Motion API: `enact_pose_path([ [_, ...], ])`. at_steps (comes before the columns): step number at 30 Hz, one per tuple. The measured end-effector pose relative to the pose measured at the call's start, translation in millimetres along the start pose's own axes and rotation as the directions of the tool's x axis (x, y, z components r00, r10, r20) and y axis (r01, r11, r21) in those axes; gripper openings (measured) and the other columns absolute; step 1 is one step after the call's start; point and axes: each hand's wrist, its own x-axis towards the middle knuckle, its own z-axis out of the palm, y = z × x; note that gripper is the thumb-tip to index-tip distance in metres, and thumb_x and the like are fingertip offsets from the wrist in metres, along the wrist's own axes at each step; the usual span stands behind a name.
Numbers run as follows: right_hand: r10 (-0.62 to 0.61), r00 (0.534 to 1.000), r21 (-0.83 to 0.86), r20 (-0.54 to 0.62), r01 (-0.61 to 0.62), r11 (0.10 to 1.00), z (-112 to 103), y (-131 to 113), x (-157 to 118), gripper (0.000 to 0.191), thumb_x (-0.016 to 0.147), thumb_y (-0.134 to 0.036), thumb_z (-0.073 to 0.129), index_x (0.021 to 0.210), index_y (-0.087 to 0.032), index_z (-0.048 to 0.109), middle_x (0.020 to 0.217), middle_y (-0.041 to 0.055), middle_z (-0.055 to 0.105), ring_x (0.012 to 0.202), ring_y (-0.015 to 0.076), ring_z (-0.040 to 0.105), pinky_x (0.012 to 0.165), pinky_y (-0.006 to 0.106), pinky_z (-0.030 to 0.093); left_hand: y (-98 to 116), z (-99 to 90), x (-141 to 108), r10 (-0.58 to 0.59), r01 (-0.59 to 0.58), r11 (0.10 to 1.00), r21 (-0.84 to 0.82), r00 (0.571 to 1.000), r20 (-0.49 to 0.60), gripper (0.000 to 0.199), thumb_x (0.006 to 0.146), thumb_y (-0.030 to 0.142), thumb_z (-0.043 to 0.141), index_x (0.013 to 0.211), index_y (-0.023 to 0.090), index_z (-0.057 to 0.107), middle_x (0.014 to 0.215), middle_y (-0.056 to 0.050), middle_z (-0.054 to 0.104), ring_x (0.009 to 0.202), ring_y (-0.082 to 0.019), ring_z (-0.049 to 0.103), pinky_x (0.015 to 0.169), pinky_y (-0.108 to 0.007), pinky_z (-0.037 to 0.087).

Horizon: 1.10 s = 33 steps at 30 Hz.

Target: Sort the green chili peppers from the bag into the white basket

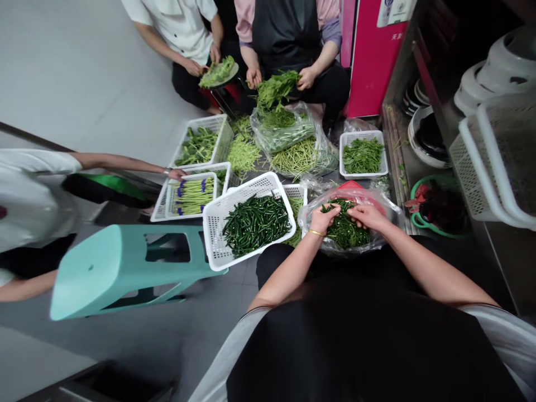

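Slender green chillies [352, 239] could spill from the clear plastic bag [387, 202] — its rim looks slack, and a forearm [422, 265] dragging across it would pull it down; they lie in that bag, directly before the person; the left hand [329, 219] and right hand [367, 215] are over it, fingers curled into a close pinch, each apparently on a few chillies, though how many I cannot tell; the white basket [218, 245], full of darker chillies [256, 224], sits slanted and could tip if knocked; a smaller basket [169, 198] holds bundled stalks [195, 196] — and a square one [364, 176], leafy greens [362, 156].
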Motion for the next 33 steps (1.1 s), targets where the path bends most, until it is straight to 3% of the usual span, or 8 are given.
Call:
enact_pose_path([
  [7,-0.238,0.969,-0.341,-0.061,0.204,0.918,19,-3,-15,0.034,0.086,-0.042,0.052,0.062,-0.019,0.058,0.059,0.0024,0.06,0.057,0.0141,0.052,0.057,0.026,0.036,4,-5.4,-6,0.065,-0.059,0.995,0.075,0.995,-0.077,0.026,0.061,0.03,0.085,0.074,0.014,0.068,0.054,0.004,0.058,0.041,-0.004,0.04,0.042,-0.019,0.025],
  [14,-0.177,0.984,-0.356,0.007,0.168,0.919,33,3,-27,0.034,0.088,-0.042,0.05,0.062,-0.021,0.05,0.055,-0.0008,0.054,0.055,0.0137,0.05,0.057,0.025,0.034,3,-13.0,-29,-0.06,0.069,0.997,-0.043,0.982,0.177,0.047,0.052,0.039,0.089,0.084,0.011,0.069,0.056,0.0,0.063,0.037,-0.003,0.04,0.037,-0.018,0.019],
  [19,-0.426,0.901,-0.473,0.084,0.413,0.779,34,2,-46,0.034,0.096,-0.039,0.043,0.073,-0.02,0.059,0.076,0.0074,0.065,0.072,0.0182,0.058,0.069,0.029,0.041,0,-15.6,-33,-0.076,0.091,0.985,-0.145,0.992,0.104,0.048,0.053,0.042,0.09,0.082,0.012,0.066,0.055,0.002,0.06,0.037,-0.002,0.036,0.037,-0.018,0.015],
  [21,-0.434,0.888,-0.501,0.152,0.447,0.741,23,2,-47,0.034,0.098,-0.041,0.044,0.081,-0.02,0.064,0.085,0.0099,0.067,0.078,0.0204,0.061,0.072,0.03,0.042,2,-20.2,-29,-0.103,0.12,0.967,-0.225,0.991,0.087,0.046,0.054,0.042,0.09,0.077,0.012,0.063,0.053,0.004,0.055,0.037,-0.001,0.032,0.037,-0.017,0.013],
  [24,-0.235,0.957,-0.573,0.168,0.289,0.767,0,6,-26,0.036,0.093,-0.049,0.056,0.073,-0.021,0.066,0.077,0.0081,0.067,0.073,0.0207,0.061,0.071,0.029,0.042,6,-28.3,-25,-0.153,0.198,0.915,-0.351,0.977,0.152,0.043,0.057,0.039,0.088,0.071,0.013,0.057,0.056,0.004,0.053,0.041,-0.002,0.038,0.039,-0.016,0.016],
  [26,-0.103,0.994,-0.602,0.027,0.098,0.792,-12,9,3,0.038,0.092,-0.051,0.058,0.07,-0.021,0.067,0.074,0.0077,0.067,0.073,0.021,0.061,0.071,0.029,0.042,10,-32.5,-24,-0.181,0.257,0.887,-0.383,0.958,0.224,0.043,0.058,0.036,0.088,0.07,0.014,0.053,0.066,-0.001,0.062,0.051,-0.006,0.051,0.042,-0.016,0.026],
  [29,-0.004,0.974,-0.549,-0.226,-0.124,0.827,-15,12,50,0.029,0.091,-0.042,0.06,0.076,-0.019,0.07,0.081,0.0094,0.069,0.079,0.0217,0.063,0.074,0.028,0.043,13,-35.8,-25,-0.199,0.3,0.892,-0.337,0.932,0.303,0.042,0.056,0.031,0.088,0.078,0.014,0.057,0.082,-0.008,0.07,0.068,-0.014,0.065,0.051,-0.02,0.041],
  [33,0.093,0.947,-0.402,-0.307,-0.217,0.89,-14,18,80,0.024,0.085,-0.034,0.063,0.068,-0.018,0.064,0.064,0.0059,0.063,0.061,0.0177,0.056,0.061,0.028,0.04,13,-36.0,-20,-0.184,0.262,0.915,-0.306,0.947,0.261,0.045,0.053,0.029,0.089,0.084,0.014,0.06,0.061,0.002,0.06,0.046,-0.007,0.049,0.044,-0.019,0.032],
])
